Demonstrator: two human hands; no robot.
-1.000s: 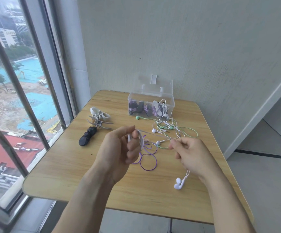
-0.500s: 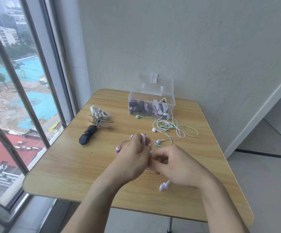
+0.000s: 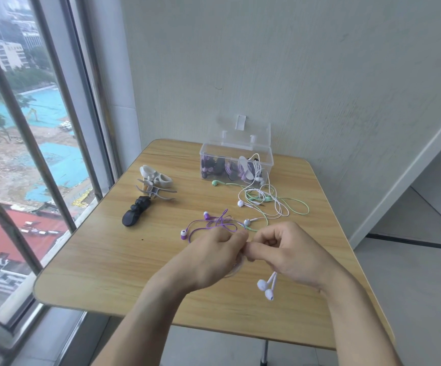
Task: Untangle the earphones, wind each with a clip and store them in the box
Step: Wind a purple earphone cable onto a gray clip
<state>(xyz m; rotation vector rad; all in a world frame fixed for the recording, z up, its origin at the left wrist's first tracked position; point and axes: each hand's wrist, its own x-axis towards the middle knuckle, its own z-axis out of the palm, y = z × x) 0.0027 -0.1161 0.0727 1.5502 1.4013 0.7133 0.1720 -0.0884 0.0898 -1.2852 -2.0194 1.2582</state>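
Since a second ago the left hand [image 3: 214, 256] and right hand [image 3: 290, 256] have met near the box [image 3: 236, 165], each grip pinching the white earphones [image 3: 265, 287], so winding has likely begun.

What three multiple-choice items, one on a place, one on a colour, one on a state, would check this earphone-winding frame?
1. Where does the clear box stand?
A. at the table's far edge, near the wall
B. at the near edge, by the wrists
C. on the floor

2. What colour are the earbuds that hang below the right hand?
A. black
B. pale lilac-white
C. red

3. How is the box lid?
A. shut flat
B. lying off on the table
C. raised open

Key: 1 A, the box sits far across the table by the wall. 2 B, both buds look pale lilac-white. 3 C, the lid stands up behind the box, whose contents show.
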